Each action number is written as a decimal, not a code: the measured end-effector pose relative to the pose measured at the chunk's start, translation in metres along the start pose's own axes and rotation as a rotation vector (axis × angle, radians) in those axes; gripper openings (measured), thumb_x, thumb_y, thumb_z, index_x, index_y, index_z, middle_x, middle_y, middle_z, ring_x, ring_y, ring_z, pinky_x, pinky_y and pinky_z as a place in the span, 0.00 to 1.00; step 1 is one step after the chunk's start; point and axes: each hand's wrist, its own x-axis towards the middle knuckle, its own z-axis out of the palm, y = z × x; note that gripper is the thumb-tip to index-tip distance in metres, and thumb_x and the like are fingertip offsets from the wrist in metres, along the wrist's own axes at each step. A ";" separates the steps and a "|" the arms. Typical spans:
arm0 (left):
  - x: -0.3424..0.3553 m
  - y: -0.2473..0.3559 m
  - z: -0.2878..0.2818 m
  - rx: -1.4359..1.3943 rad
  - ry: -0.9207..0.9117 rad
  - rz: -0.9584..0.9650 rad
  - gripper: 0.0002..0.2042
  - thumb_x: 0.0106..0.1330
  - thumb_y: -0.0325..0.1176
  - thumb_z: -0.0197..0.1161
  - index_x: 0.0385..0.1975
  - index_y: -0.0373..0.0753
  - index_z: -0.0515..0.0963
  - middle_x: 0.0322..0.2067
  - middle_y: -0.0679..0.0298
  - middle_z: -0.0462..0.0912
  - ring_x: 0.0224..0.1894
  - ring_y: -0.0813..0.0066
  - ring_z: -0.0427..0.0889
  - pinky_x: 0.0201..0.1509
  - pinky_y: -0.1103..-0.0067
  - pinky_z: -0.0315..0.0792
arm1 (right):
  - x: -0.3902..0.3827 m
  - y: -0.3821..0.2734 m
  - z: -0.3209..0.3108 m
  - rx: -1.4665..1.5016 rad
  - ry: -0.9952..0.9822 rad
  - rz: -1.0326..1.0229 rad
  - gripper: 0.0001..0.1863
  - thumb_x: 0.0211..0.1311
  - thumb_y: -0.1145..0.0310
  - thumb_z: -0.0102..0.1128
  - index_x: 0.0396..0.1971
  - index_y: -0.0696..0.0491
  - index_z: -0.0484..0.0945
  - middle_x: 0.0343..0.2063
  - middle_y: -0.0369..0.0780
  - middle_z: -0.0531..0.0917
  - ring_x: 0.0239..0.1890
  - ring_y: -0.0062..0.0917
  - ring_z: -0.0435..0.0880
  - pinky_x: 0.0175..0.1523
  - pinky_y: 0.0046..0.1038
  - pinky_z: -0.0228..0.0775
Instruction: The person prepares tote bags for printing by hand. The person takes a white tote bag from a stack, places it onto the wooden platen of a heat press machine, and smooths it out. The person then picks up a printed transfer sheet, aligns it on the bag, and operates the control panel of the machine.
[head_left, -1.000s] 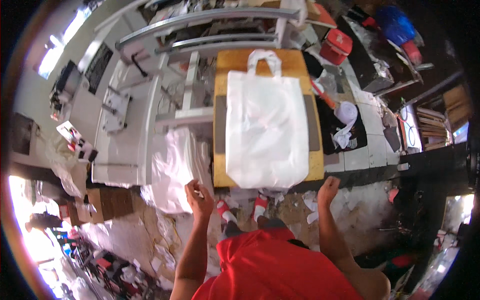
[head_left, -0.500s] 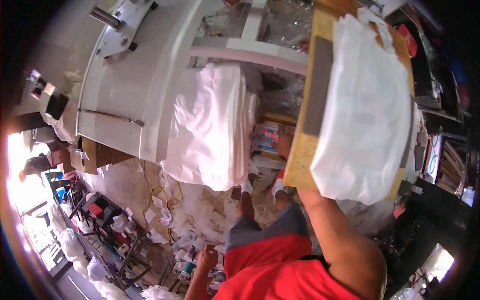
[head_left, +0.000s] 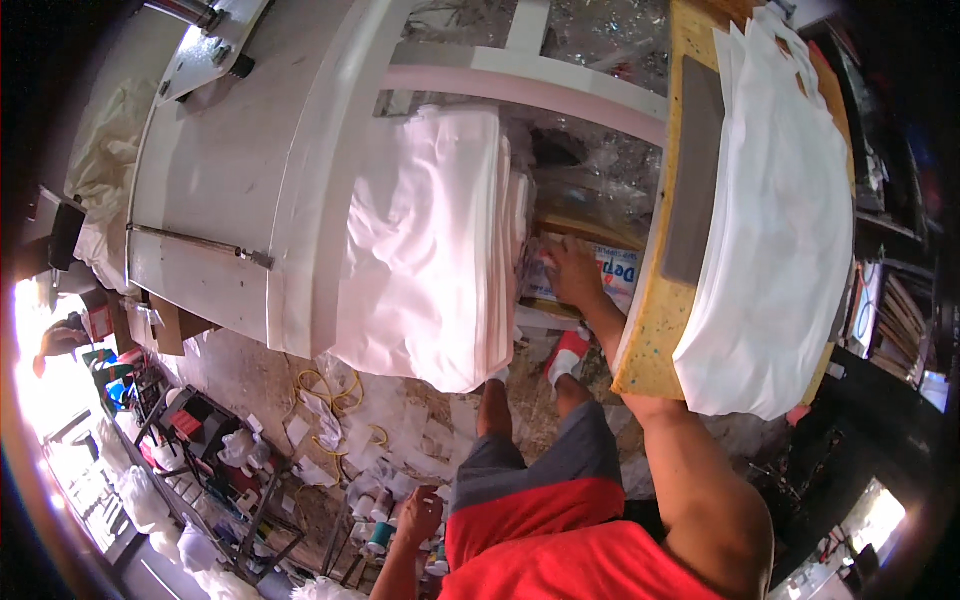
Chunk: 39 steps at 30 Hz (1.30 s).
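My right hand (head_left: pixel 574 273) reaches beneath the edge of a yellow board (head_left: pixel 645 325) and lies on a printed plastic packet (head_left: pixel 618 272), white with blue and red. Its fingers look stretched out over the packet's left part. A stack of white plastic bags (head_left: pixel 775 230) rests on the board, above my right forearm. To the left of that hand, a thick pile of white bags (head_left: pixel 425 250) hangs over the machine's edge. My left hand (head_left: pixel 420 513) is low beside my shorts, fingers curled, with nothing visible in it, near several thread spools (head_left: pixel 380 535).
A large pale machine table (head_left: pixel 225 200) with a metal rod (head_left: pixel 195 245) fills the upper left. A white frame bar (head_left: pixel 530 95) crosses the top, with clear plastic scraps around it. Yellow cord (head_left: pixel 325 390) and scraps lie on the floor. A cluttered rack (head_left: pixel 205 440) stands at lower left.
My right hand has come further out from under the board and shows more fully on the packet. The view has shifted, so the board and its bags appear further right. My left hand stays low.
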 end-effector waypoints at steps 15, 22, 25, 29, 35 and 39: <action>-0.006 -0.025 0.024 0.081 -0.058 -0.007 0.15 0.65 0.36 0.61 0.49 0.38 0.79 0.41 0.53 0.87 0.39 0.52 0.87 0.47 0.63 0.80 | 0.033 -0.005 -0.014 -0.206 0.022 -0.056 0.16 0.55 0.71 0.64 0.45 0.53 0.78 0.42 0.50 0.82 0.50 0.49 0.79 0.56 0.47 0.71; 0.027 0.044 0.027 0.078 -0.070 0.119 0.14 0.65 0.34 0.62 0.49 0.38 0.78 0.44 0.49 0.84 0.48 0.49 0.84 0.52 0.63 0.78 | -0.098 0.062 -0.011 -0.136 -0.104 0.041 0.10 0.55 0.71 0.63 0.36 0.60 0.77 0.45 0.53 0.76 0.51 0.49 0.75 0.53 0.47 0.68; 0.043 0.068 0.037 -0.001 -0.024 0.304 0.13 0.65 0.32 0.62 0.47 0.37 0.77 0.42 0.49 0.84 0.47 0.48 0.83 0.52 0.62 0.78 | -0.199 0.102 -0.044 -0.218 -0.134 0.377 0.09 0.55 0.72 0.62 0.35 0.60 0.77 0.43 0.53 0.76 0.49 0.49 0.76 0.52 0.46 0.69; 0.042 0.066 0.039 0.026 0.007 0.357 0.13 0.64 0.32 0.62 0.47 0.36 0.76 0.41 0.49 0.84 0.45 0.48 0.83 0.52 0.62 0.77 | -0.250 0.106 -0.067 -0.285 -0.162 0.616 0.09 0.55 0.72 0.61 0.34 0.60 0.77 0.40 0.53 0.78 0.46 0.50 0.77 0.50 0.46 0.70; 0.046 0.106 0.033 0.083 -0.056 0.389 0.20 0.62 0.33 0.66 0.53 0.36 0.74 0.49 0.47 0.81 0.52 0.48 0.80 0.59 0.62 0.74 | -0.175 -0.023 -0.075 0.007 -0.149 0.231 0.07 0.54 0.74 0.59 0.33 0.59 0.77 0.35 0.53 0.79 0.43 0.50 0.79 0.48 0.45 0.72; 0.017 0.211 -0.001 0.134 0.211 0.662 0.42 0.54 0.41 0.76 0.68 0.38 0.63 0.62 0.46 0.73 0.63 0.49 0.75 0.67 0.61 0.70 | -0.227 -0.107 -0.141 0.257 -0.349 -0.393 0.10 0.46 0.73 0.61 0.31 0.56 0.76 0.33 0.48 0.81 0.40 0.47 0.81 0.47 0.48 0.72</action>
